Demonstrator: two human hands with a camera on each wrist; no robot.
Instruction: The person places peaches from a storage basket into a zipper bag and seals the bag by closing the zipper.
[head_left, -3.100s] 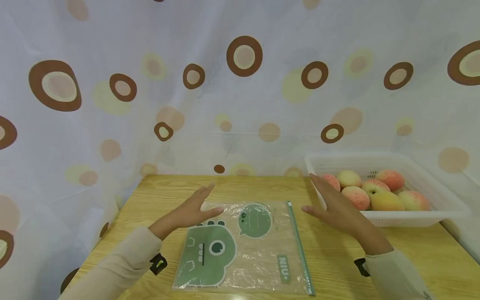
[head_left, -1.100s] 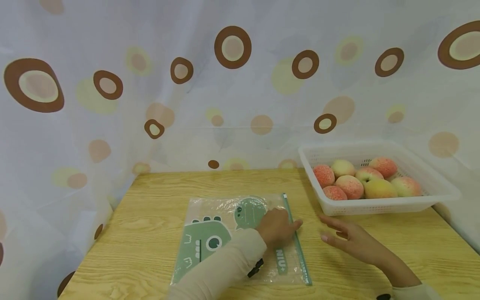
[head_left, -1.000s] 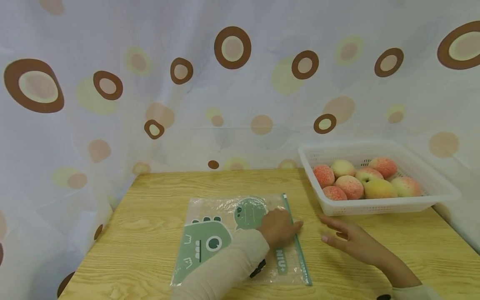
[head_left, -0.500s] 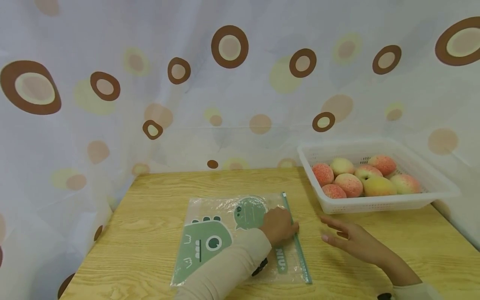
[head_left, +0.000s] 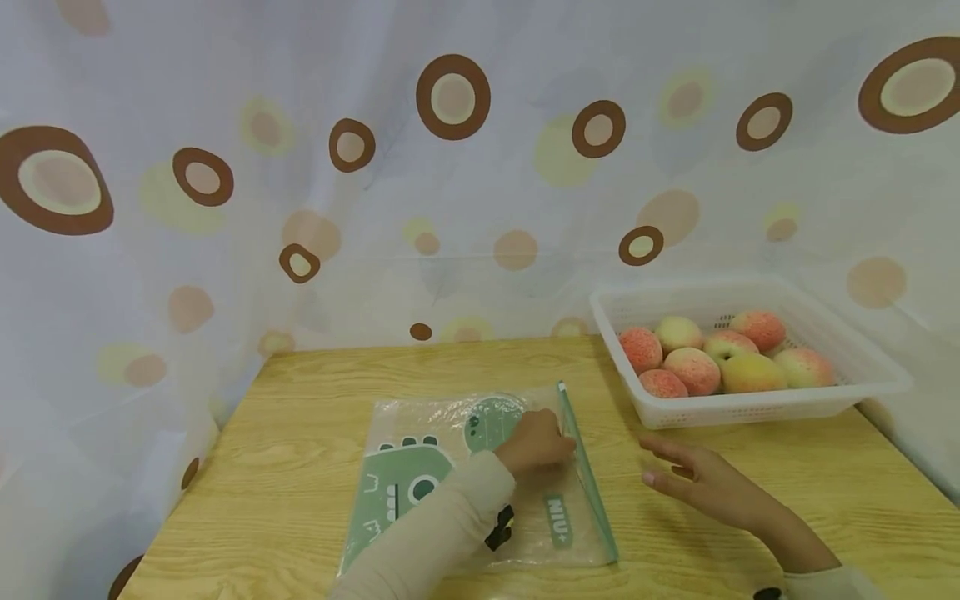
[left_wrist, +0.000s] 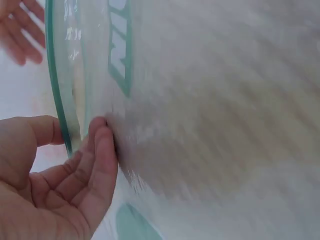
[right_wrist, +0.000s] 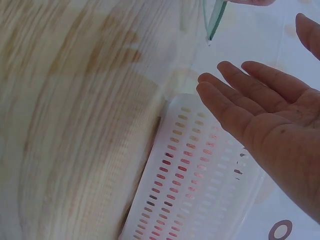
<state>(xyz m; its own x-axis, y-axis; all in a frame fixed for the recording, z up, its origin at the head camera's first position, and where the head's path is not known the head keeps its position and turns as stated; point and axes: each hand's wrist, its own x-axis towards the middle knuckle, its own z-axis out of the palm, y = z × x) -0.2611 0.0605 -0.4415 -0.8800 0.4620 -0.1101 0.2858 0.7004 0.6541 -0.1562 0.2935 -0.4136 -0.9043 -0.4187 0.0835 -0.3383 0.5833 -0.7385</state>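
We see the clear bag (head_left: 528, 518) lying on the bench (head_left: 300, 442), where the left hand (head_left: 536, 443) reaches across it, curled fingers and thumb pinching it beside the green strip (head_left: 592, 487) along its edge. To the right of that strip we have the right hand (head_left: 705, 483), fingers extended and holding nothing, near the white basket (head_left: 750, 410) of fruit (head_left: 750, 373).
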